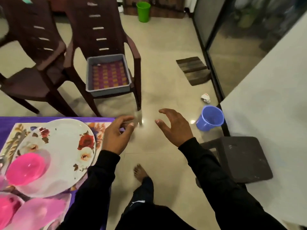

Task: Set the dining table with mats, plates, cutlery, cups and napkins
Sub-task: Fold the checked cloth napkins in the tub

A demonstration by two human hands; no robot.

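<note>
At the lower left, the dining table (10,121) has a purple cloth and a floral mat (99,128). On the mat lies a white floral plate (66,146) with a pink cup (26,168) on it. More pink cups (38,211) lie at the bottom left. My left hand (116,135) hovers at the table's right corner with loosely curled fingers, holding nothing. Over the floor to its right, my right hand (174,127) is also empty, its fingers spread and relaxed. A grey tray (108,90) with a patterned purple and yellow lining sits on a brown chair (99,30).
A second brown chair (29,63) stands left of the first. On the floor are a blue bucket (210,117), crumpled paper (206,97), a dark stool (240,158), a doormat (192,70) and a green bin (143,11). A white wall (274,97) runs along the right.
</note>
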